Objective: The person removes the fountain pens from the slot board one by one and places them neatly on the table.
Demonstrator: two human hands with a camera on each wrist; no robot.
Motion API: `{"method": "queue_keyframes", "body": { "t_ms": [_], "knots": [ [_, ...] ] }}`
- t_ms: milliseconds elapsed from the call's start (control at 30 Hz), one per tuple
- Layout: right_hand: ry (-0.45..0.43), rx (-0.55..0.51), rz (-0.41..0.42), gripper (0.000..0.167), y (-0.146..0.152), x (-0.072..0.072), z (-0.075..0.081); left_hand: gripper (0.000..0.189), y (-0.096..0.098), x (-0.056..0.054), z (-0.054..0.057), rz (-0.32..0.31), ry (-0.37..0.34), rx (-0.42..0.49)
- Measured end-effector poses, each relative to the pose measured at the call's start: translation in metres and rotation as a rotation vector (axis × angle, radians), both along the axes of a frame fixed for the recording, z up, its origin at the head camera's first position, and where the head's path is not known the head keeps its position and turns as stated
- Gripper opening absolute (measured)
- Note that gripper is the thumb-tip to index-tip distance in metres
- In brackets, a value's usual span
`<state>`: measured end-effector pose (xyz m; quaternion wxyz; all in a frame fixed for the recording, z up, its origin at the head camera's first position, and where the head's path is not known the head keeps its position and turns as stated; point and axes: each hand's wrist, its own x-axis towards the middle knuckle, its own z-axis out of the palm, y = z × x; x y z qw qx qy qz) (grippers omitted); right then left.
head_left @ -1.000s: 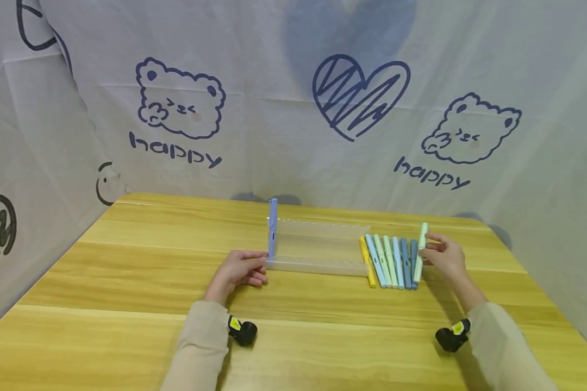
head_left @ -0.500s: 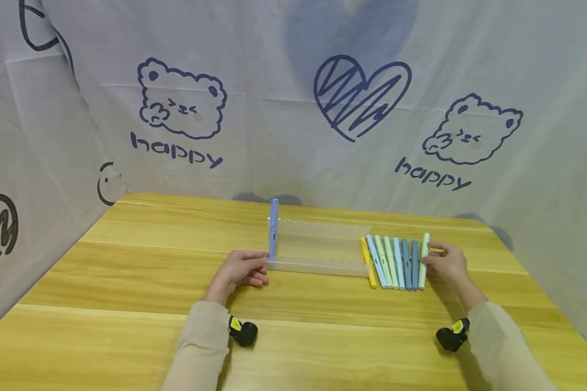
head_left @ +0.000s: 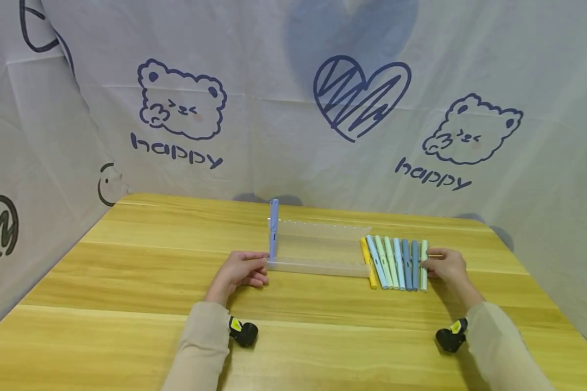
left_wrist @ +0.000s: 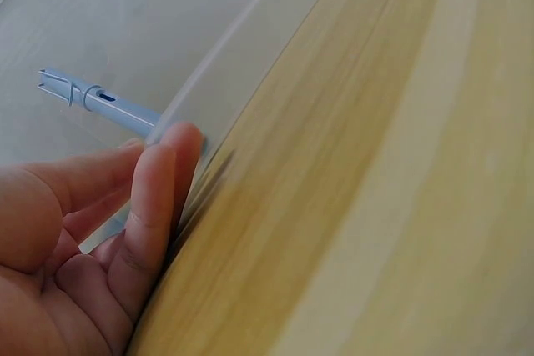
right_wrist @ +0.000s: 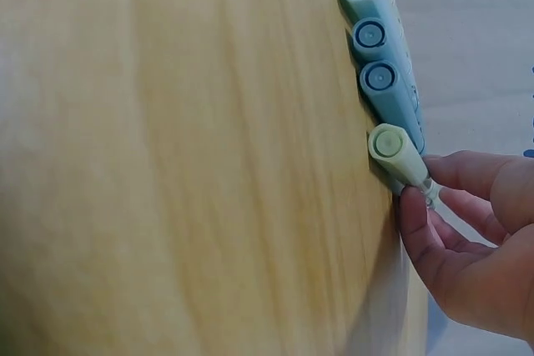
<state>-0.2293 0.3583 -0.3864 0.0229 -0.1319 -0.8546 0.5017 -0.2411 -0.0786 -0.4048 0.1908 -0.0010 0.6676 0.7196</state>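
Observation:
My right hand [head_left: 449, 265] pinches a pale green pen [head_left: 424, 279] between thumb and fingers at the right end of a row of pens. In the right wrist view this pen [right_wrist: 390, 144] lies on the table, a small gap from the dark blue pen [right_wrist: 382, 78] beside it. With its fingertips, my left hand [head_left: 237, 271] grips the left front corner of a clear plastic pen rack [head_left: 318, 267]. One periwinkle blue pen [head_left: 273, 228] lies across the rack's left end; its lower tip is partly hidden in the left wrist view.
Left of the pale green pen lie several pens side by side: two dark blue, light blue, light green and a yellow pen [head_left: 372, 278] touching or near the rack's right end. The wooden table [head_left: 318, 336] meets a printed cloth backdrop [head_left: 274, 136] behind.
My right hand has lowered the pale green pen from a raised, tilted position to the table, moving it slightly right and towards me. The left hand and rack stay in place.

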Motion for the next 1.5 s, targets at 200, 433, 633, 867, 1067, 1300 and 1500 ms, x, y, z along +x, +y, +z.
{"method": "queue_keyframes", "body": {
  "t_ms": [200,433,633,867,1067,1300,1500],
  "knots": [
    [0.000,-0.001,-0.005,0.046,0.001,-0.001,-0.002,0.034,0.000,0.000,0.000,0.002,0.000,-0.003],
    [-0.027,0.052,-0.031,0.045,-0.001,0.000,-0.002,0.035,0.000,0.000,0.001,0.000,-0.007,-0.006],
    [-0.015,0.073,-0.047,0.044,-0.003,0.002,-0.001,0.036,0.000,0.000,0.001,-0.010,0.000,-0.006],
    [0.038,0.150,-0.086,0.039,-0.004,0.001,0.004,0.036,0.001,0.000,0.000,-0.012,0.005,-0.001],
    [0.097,0.098,-0.085,0.038,-0.013,0.003,0.013,0.035,0.000,-0.001,0.000,0.002,-0.002,-0.009],
    [0.154,0.004,-0.033,0.035,-0.024,0.002,0.017,0.034,0.001,-0.001,0.000,0.009,-0.012,-0.023],
    [0.177,-0.030,-0.015,0.034,-0.036,0.000,0.018,0.034,0.001,-0.001,0.001,0.008,-0.009,-0.024]
  ]
}}
